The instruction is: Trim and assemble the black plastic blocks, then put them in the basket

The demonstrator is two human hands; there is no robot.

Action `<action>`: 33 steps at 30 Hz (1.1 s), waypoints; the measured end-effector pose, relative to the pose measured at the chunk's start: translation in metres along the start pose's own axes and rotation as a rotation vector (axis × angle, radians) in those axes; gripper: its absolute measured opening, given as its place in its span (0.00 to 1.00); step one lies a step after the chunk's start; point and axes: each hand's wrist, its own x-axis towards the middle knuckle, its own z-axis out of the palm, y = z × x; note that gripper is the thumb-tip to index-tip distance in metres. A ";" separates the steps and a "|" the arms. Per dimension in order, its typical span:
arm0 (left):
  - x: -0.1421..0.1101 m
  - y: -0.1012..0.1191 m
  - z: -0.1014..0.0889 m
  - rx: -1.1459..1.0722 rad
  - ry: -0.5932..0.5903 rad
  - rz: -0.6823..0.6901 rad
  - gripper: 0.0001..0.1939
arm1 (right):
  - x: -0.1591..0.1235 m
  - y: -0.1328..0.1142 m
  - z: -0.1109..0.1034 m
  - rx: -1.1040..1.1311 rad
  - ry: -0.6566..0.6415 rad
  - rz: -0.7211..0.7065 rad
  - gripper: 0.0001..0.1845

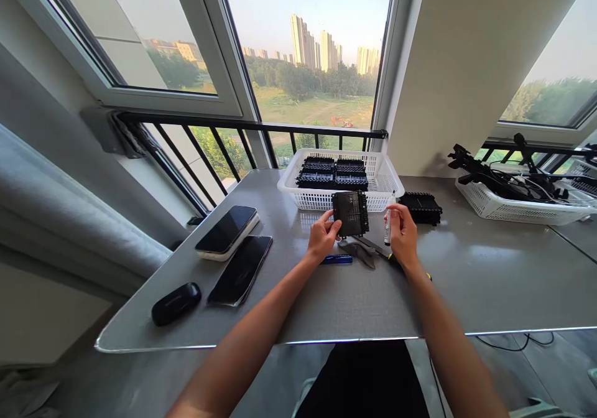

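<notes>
L hand (323, 239) grips blk ribbed part (351, 215), raised abt mid-counter (485, 281), blocking a bit of wht basket (311, 202) at far edge (more blk parts (319, 180) inside). R hand (403, 230) pinches wht marker (387, 226) approx upright. Below: blue tool (338, 259), grey tool (361, 254). Far edge, R of basket: blk stack (420, 208), then 2nd basket (513, 210) w/ cables etc. Toward L edge: 2 phones (240, 271); blk case (176, 304) nr front L corner.
</notes>
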 end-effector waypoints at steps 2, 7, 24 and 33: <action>-0.001 -0.001 0.001 -0.012 -0.016 -0.003 0.33 | -0.001 -0.004 0.001 0.130 -0.043 -0.009 0.15; -0.003 -0.001 0.002 -0.017 -0.052 0.011 0.31 | -0.003 -0.006 0.003 0.279 -0.105 -0.002 0.17; -0.008 0.002 0.006 0.041 -0.144 0.061 0.29 | -0.015 -0.003 0.016 0.077 -0.271 0.150 0.15; -0.011 0.007 0.009 -0.041 -0.167 0.028 0.30 | -0.014 -0.001 0.016 -0.014 -0.335 0.129 0.14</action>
